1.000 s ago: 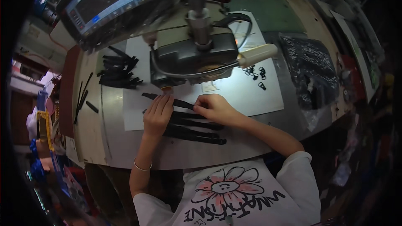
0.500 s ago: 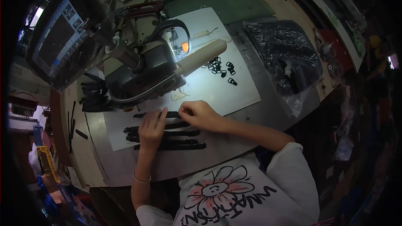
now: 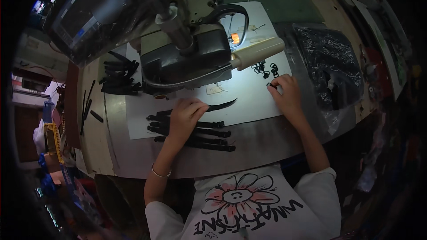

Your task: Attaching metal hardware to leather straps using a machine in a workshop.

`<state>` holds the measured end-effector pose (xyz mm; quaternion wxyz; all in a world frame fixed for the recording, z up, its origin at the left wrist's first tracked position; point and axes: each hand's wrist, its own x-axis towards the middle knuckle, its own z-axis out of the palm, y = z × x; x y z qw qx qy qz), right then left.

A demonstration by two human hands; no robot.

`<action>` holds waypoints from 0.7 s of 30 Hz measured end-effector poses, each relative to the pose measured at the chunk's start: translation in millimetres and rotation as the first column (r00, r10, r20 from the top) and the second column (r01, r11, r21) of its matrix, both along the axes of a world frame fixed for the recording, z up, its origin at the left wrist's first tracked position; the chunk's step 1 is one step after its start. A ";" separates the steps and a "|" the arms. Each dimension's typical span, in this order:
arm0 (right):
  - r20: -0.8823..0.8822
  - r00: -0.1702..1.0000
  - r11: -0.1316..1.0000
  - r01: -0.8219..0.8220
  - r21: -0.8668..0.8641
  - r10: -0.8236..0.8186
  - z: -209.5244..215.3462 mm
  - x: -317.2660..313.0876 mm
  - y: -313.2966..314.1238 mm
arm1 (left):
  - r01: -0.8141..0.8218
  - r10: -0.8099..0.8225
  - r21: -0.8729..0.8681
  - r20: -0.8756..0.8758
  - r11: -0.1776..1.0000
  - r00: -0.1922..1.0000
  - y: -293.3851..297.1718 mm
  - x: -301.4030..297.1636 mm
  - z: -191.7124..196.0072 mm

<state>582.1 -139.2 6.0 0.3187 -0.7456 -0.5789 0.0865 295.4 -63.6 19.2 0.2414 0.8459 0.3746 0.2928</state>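
My left hand (image 3: 186,114) pinches one black strap (image 3: 221,105) whose free end curves up toward the right. It rests over a row of several more black straps (image 3: 209,138) lying flat on the metal table (image 3: 249,146). My right hand (image 3: 286,92) is out to the right, its fingertips closed on a small black buckle (image 3: 271,86) at the edge of a scatter of black buckles (image 3: 264,69) on the white sheet. An industrial sewing machine (image 3: 187,53) stands just behind both hands.
A pile of finished black straps (image 3: 119,78) lies at the left of the machine. A clear bag of black parts (image 3: 327,64) sits at the right. A control screen (image 3: 84,13) hangs at the upper left. Loose black strips (image 3: 87,106) lie near the table's left edge.
My right hand left the straps and reached right to the buckles, taking hold of one. My left hand stayed on the straps and now holds a single strap. My head tilted.
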 end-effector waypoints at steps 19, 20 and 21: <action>-0.859 0.452 0.809 -0.582 -0.079 0.241 6.3 -84.1 22.1 | 0.034 -0.026 -0.612 0.022 0.790 0.999 14.6 -8.5 17.8; -0.784 0.524 0.814 -0.579 -0.041 0.333 11.5 -82.8 19.8 | 0.046 -0.054 -0.570 0.002 0.820 0.999 14.6 -8.0 20.3; -0.693 0.589 0.815 -0.579 -0.003 0.416 16.4 -81.4 18.5 | 0.048 -0.056 -0.571 0.004 0.819 0.998 15.2 -7.2 21.7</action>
